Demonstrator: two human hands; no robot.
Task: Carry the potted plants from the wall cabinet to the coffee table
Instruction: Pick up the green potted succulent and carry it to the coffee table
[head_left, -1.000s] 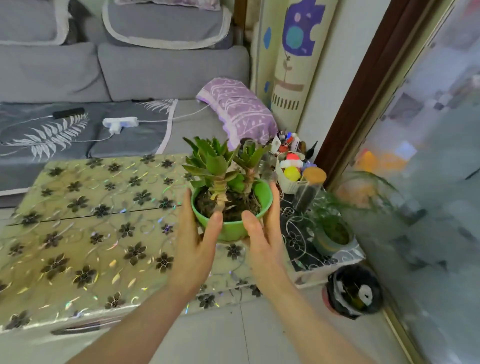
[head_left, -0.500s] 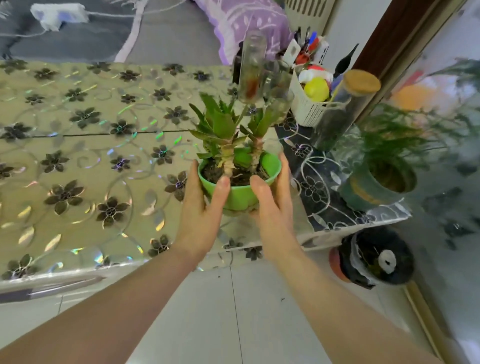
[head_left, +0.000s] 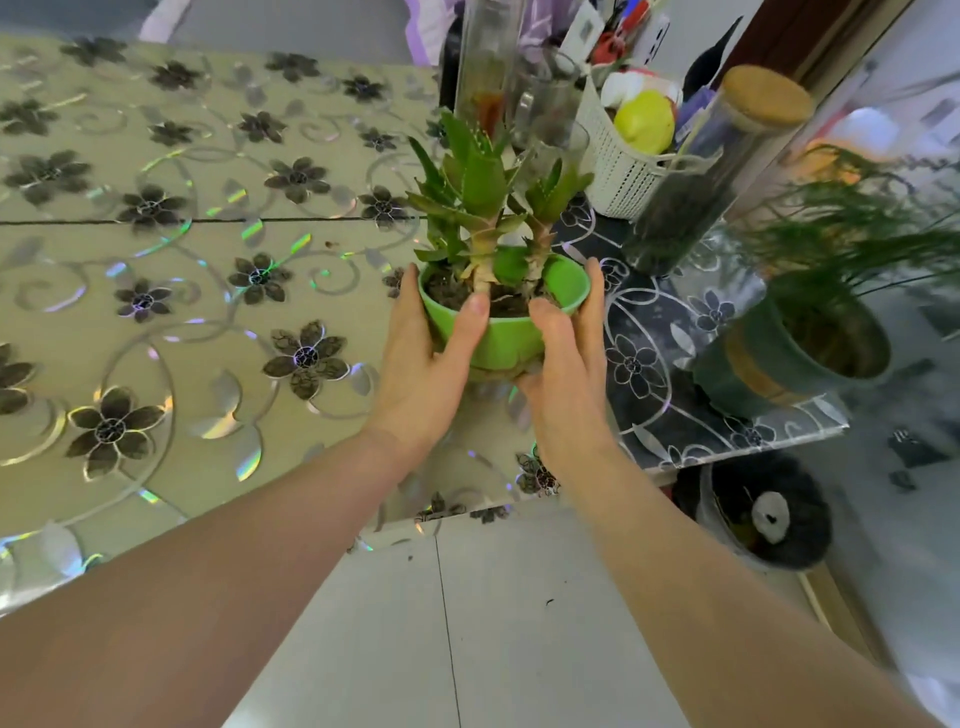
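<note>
Over the counter, with its glossy flower-patterned cover, the left hand and right hand clasped a green pot of succulents from both sides; no readable writing showed; pale floor tiles lay below.

Both hands clasp green pot over coffee table.

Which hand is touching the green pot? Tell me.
Touching, both. The head view shows the left hand and right hand pressed against opposite sides of the green pot.
</note>
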